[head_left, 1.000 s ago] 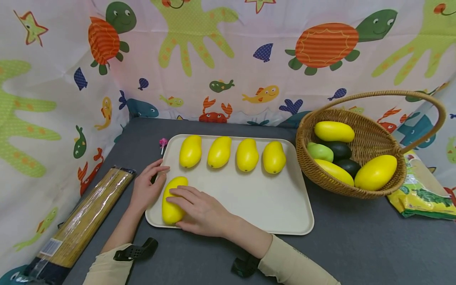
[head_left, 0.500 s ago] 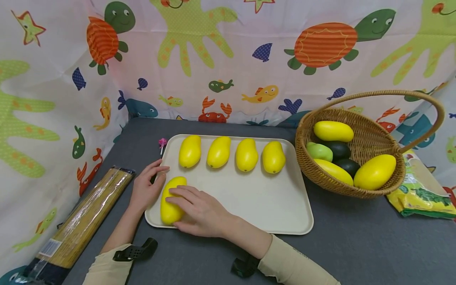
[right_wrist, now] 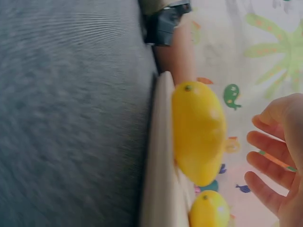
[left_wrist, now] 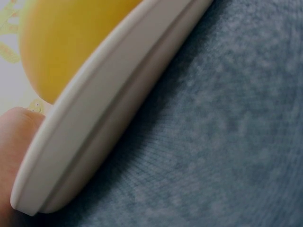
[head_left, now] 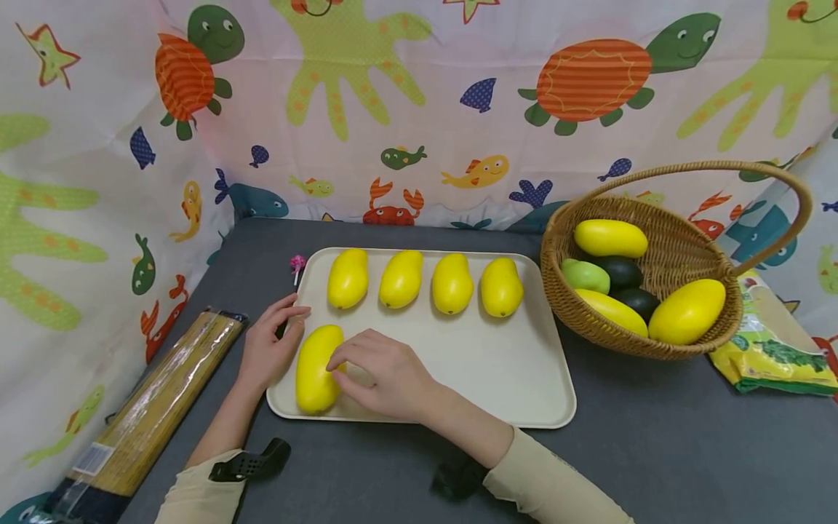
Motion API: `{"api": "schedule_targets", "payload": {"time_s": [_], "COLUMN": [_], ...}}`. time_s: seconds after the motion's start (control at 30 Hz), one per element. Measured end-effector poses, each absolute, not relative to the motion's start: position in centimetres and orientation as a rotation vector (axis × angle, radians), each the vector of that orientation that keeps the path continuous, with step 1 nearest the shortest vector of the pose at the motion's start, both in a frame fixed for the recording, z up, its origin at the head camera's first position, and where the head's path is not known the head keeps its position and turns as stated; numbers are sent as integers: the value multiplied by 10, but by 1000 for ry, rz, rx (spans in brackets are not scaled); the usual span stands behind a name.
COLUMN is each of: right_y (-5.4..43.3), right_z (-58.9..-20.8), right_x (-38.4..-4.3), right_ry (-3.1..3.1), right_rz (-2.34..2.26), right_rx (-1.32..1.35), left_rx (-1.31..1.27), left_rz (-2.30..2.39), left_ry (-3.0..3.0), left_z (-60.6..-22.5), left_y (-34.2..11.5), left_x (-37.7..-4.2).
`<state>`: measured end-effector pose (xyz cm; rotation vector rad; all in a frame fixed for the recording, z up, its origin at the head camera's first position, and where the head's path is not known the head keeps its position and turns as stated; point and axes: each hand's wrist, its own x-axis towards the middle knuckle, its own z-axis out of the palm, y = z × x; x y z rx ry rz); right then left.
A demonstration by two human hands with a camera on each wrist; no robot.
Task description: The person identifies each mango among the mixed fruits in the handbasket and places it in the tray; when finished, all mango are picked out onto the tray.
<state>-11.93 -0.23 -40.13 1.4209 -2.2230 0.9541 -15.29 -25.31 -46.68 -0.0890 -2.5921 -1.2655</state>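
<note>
A yellow mango (head_left: pixel 318 370) lies lengthwise near the left end of the cream tray (head_left: pixel 452 378). Just right of it is my right hand (head_left: pixel 386 367), fingers loosely bent; the right wrist view shows that hand (right_wrist: pixel 279 151) apart from the mango (right_wrist: pixel 199 132), with nothing in its grasp. My left hand (head_left: pixel 271 342) rests at the tray's left rim, fingertips along the edge. Part of that hand (left_wrist: pixel 19 151) shows beside the tray wall (left_wrist: pixel 94 104) in the left wrist view. Several more mangoes, one of them a mango (head_left: pixel 348 278) at the left, form a row along the tray's back.
A wicker basket (head_left: pixel 700 233) at the right holds yellow, green and dark fruits. Behind it lies a yellow-green packet (head_left: pixel 772 349). Left of the tray are a long pack of thin sticks (head_left: pixel 157 407) and a pink lollipop (head_left: pixel 297 263). A patterned curtain (head_left: pixel 419 94) stands behind.
My right hand has let go of the front mango and drawn a little to the right, its fingers coming off the top. The left hand and the mango stay in place.
</note>
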Motion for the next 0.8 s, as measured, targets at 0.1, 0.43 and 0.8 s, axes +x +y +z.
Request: {"api": "schedule_targets", "payload": {"time_s": [0.1, 0.43, 0.8], "right_y": [10, 77, 197], "right_z": [-394, -364, -313], "right_x": [-121, -134, -148], "right_ry": [-2268, -2387, -2460], "right_rz": [1018, 854, 432], "right_rx": [1369, 1250, 1103], "left_rx": [-84, -86, -84], "left_rz": [-1277, -1277, -1267], "left_ry": [-2600, -2610, -2617], "left_z": [-466, -466, -465], "left_y": [-251, -251, -251], "left_x": [-154, -155, -151]}}
